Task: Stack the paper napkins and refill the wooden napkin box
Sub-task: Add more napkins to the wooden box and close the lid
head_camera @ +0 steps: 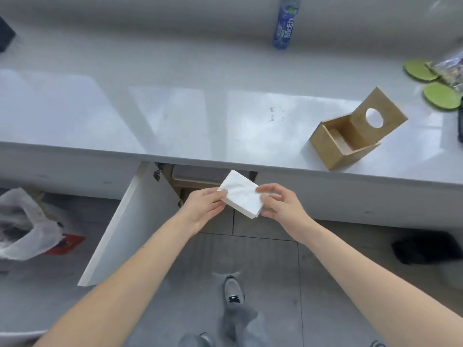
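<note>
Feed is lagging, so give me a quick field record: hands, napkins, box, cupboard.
left hand: gripping the napkins' left edge
right hand: gripping their right edge
napkins: white stack, held below the counter's edge
box: on counter, right; lid up, looks empty
cupboard door: open

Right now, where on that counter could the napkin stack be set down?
The counter is bare from the dark object at far left across to the wooden napkin box, in front of the bottle. The right end is crowded: green coasters and a wrapper.
</note>
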